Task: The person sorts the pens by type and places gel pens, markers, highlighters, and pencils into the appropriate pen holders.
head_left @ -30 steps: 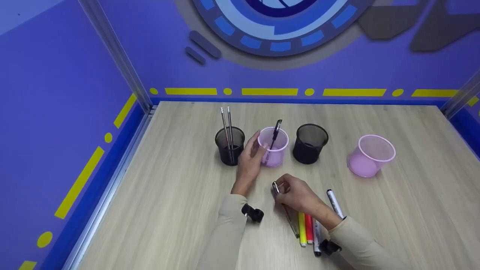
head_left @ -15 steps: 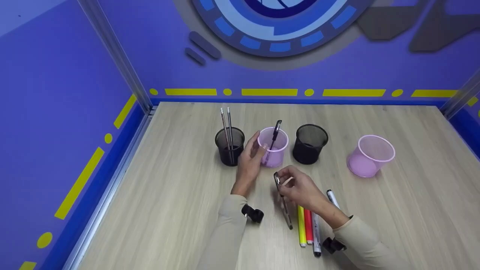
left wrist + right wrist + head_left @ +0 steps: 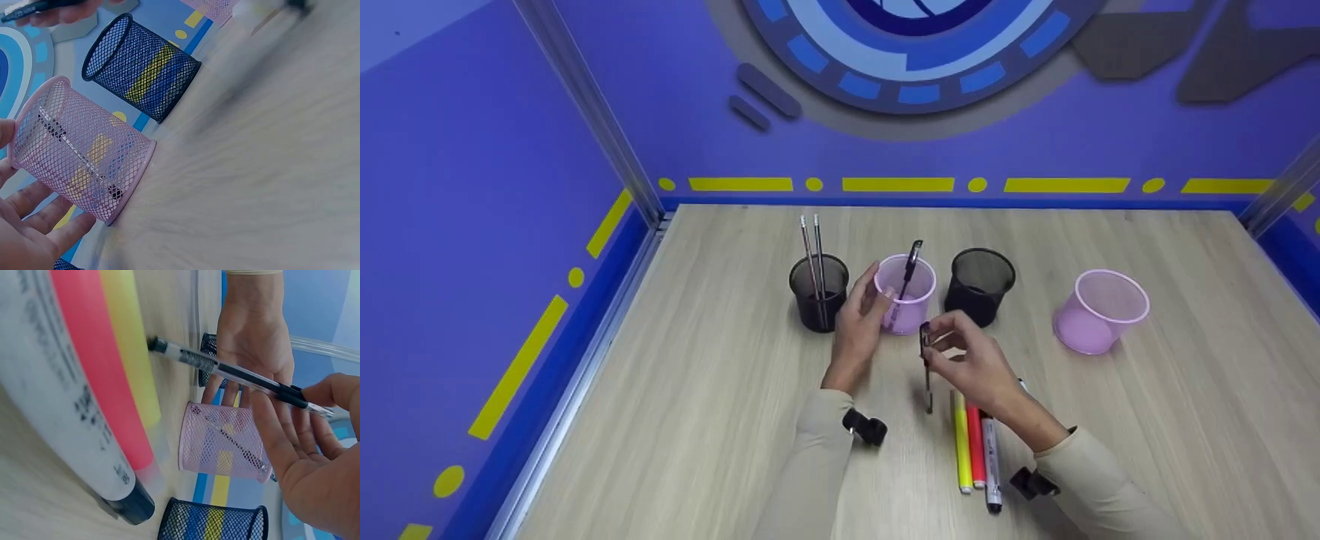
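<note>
My left hand (image 3: 857,337) holds the near-left side of a pink mesh pen cup (image 3: 911,315), thumb at the rim and fingers along the wall. Inside that cup leans a black-capped clear pen (image 3: 912,262). In front of it, my right hand (image 3: 975,367) pinches a second clear pen with a black cap (image 3: 219,368) near its capped end between thumb and fingers. This pen points downward, its lower end close to the tabletop. Below the right hand lie a yellow marker (image 3: 963,454), a red marker (image 3: 976,454) and a white marker with a black cap (image 3: 992,469).
Left of the held cup stands a black mesh cup (image 3: 807,311) with two pencils (image 3: 818,247). Another black mesh cup (image 3: 971,300) stands to its right, and a second pink cup (image 3: 1099,326) farther right. The right wrist mostly hides another marker (image 3: 1021,384).
My right hand has lifted the pen off the table, moving it away from me and tipping it from slanted towards upright. The left hand keeps its place on the pink cup.
</note>
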`<state>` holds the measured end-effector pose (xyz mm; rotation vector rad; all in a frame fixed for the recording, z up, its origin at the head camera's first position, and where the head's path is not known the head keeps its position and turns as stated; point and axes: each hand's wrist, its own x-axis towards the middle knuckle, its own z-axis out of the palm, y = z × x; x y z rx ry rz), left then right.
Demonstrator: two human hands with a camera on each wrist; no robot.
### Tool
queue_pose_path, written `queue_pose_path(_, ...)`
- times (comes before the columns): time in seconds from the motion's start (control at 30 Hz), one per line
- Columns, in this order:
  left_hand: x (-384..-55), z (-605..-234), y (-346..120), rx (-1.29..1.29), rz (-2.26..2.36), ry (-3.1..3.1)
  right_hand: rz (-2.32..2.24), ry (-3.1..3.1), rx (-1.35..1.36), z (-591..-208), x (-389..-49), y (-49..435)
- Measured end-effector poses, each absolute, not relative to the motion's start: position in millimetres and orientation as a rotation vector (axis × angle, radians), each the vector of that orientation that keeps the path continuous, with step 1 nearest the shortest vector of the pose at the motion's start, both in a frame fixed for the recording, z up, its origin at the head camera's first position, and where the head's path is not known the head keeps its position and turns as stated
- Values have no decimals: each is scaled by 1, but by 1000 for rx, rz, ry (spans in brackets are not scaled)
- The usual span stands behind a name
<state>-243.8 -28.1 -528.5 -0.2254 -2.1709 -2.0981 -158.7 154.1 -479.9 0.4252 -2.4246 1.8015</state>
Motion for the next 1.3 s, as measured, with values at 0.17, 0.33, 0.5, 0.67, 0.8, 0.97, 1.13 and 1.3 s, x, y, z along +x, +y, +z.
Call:
queue_pose_path(0.17,-243,-528,-28,-218,-2091,-2176,1752,-2356,422,-481,-158,154)
queue_pose_path(0.33,-243,-528,-28,-223,-2087,-2174,1706,-2321,470,-485,-158,155)
queue_pose_path(0.5,-244,-529,-28,-228,-2081,-2175,1694,-2310,504,-488,-155,155)
queue_pose_path(0.67,-243,-529,-28,-215,-2087,-2181,1704,-2316,501,-490,-153,155)
queue_pose_path(0.8,-243,-529,-27,-227,-2100,-2170,1719,-2317,503,-491,-153,155)
queue_pose_path(0.97,-243,-529,-27,-238,-2104,-2162,1736,-2327,484,-492,-153,156)
queue_pose_path(1.13,-243,-530,-27,-227,-2095,-2168,1729,-2338,475,-492,-154,157)
queue_pose_path(1.3,-243,-530,-27,-225,-2089,-2173,1739,-2333,469,-489,-156,157)
